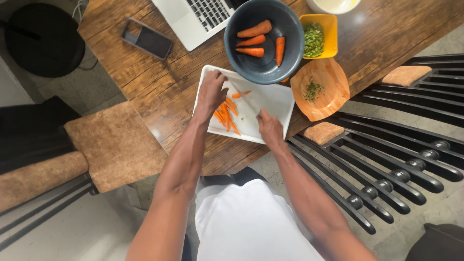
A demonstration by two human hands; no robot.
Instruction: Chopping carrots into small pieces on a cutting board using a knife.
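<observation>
A white rectangular cutting board [278, 99] lies on the wooden table [145, 72]. Thin orange carrot strips [227, 116] lie on its left half. My left hand [211, 92] rests on the board's left side with its fingers curled over the strips. Near the board's front edge my right hand [269, 128] is closed; I cannot tell whether it holds anything. Behind the board a dark blue bowl [251, 65] holds several whole carrots [254, 39].
A yellow square dish of green bits [316, 38] and a wooden plate with chopped herbs [320, 89] stand to the right. A phone [146, 38], a laptop [193, 17] and a white bowl [333, 5] sit further back. Chairs [116, 145] flank the table.
</observation>
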